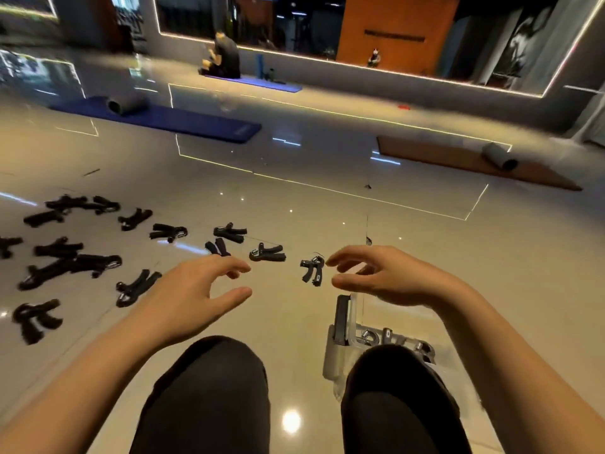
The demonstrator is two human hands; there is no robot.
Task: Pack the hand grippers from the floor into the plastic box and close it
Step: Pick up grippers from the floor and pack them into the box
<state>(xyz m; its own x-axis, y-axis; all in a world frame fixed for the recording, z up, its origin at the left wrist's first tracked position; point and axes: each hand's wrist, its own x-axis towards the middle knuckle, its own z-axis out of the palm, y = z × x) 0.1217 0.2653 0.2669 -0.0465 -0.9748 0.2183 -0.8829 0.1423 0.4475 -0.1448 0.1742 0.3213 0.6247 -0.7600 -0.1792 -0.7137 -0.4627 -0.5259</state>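
Our knees (209, 381) fill bottom centre, plastic box (352, 326) by right knee w/ a few hand grippers (386, 337) in, approx a dozen left on floor (294, 198) mid-left, left hand (193, 290) & right hand (389, 276) both empty, fingers loosely spread, lid not shut.

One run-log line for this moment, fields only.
left hand: open, empty | right hand: open, beside nearest hand gripper | plastic box: open, some grippers inside | many on floor
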